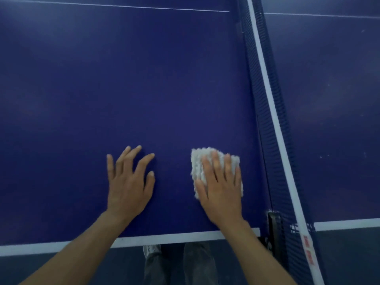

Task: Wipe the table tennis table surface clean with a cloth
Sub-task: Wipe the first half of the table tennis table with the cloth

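Note:
The dark blue table tennis table (pixel 123 89) fills the view, with a white line along its near edge. A folded white fluffy cloth (pixel 198 167) lies on it near that edge, left of the net. My right hand (pixel 221 186) presses flat on the cloth with straight, spread fingers, covering most of it. Left of the cloth, my left hand (pixel 128 182) rests flat on the bare surface, fingers spread, holding nothing.
The net (pixel 267 99) with its white top band runs from the top to the bottom right, clamped by a black post (pixel 274 229) at the table's edge. The other half of the table (pixel 333 99) lies beyond it. Dark floor and my legs (pixel 174 264) show below the edge.

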